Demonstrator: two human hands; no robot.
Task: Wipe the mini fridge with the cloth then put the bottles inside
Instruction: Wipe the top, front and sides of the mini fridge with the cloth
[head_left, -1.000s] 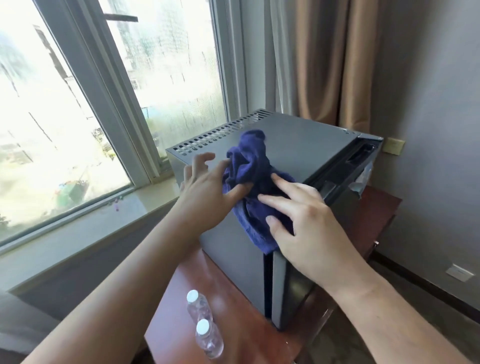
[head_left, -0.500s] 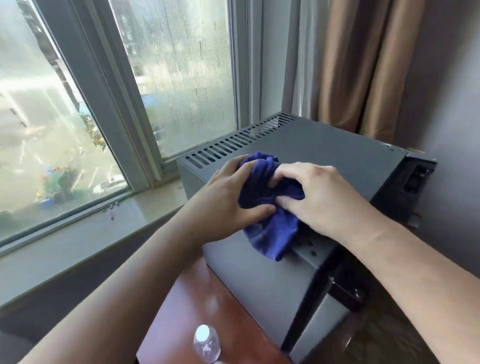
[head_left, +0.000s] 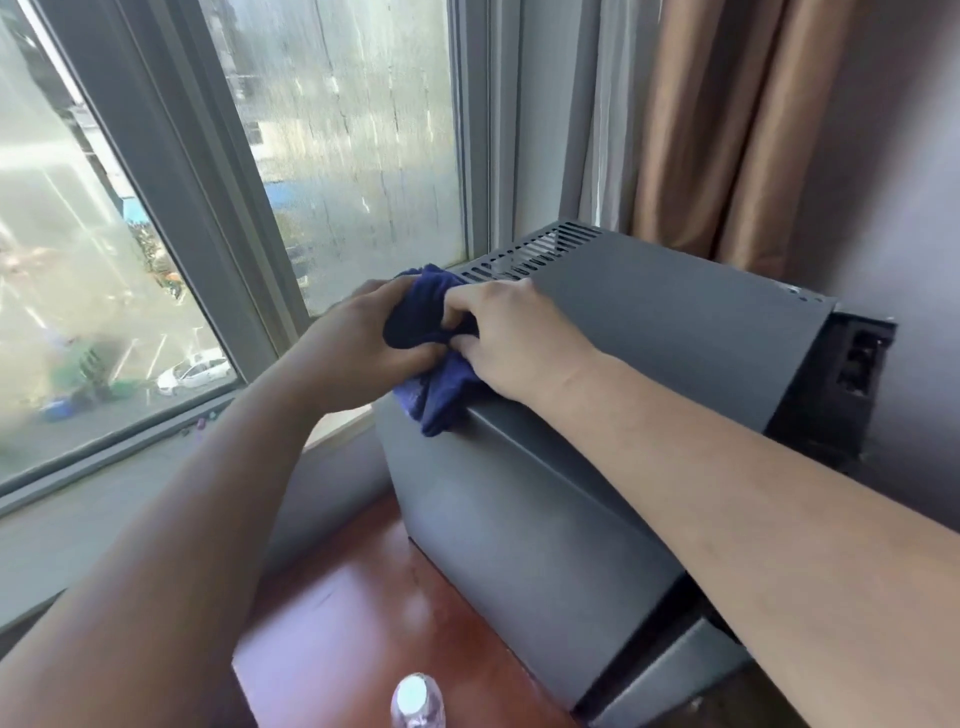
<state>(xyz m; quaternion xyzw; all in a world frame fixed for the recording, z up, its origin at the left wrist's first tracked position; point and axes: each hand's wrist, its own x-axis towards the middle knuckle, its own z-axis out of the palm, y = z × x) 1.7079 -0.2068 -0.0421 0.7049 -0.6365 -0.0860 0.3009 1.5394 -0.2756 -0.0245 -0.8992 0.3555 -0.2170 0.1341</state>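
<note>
A dark grey mini fridge (head_left: 649, 332) stands on a reddish wooden table (head_left: 363, 634), its vented back edge toward the window. A bunched blue cloth (head_left: 441, 389) lies on the fridge's top left corner and droops over the edge. My left hand (head_left: 358, 343) grips the cloth from the left. My right hand (head_left: 509, 338) presses and pinches it from the right. The white cap and neck of one clear bottle (head_left: 418, 701) show at the bottom edge of the view.
A large window (head_left: 208, 208) with a grey frame and a sill runs along the left, right behind the fridge. Brown curtains (head_left: 727, 130) hang at the back right. The fridge door (head_left: 670, 680) at the lower right stands slightly ajar.
Both hands have slid the cloth toward the fridge's back left corner, nearer the vents. The view has shifted, so only one bottle top shows now.
</note>
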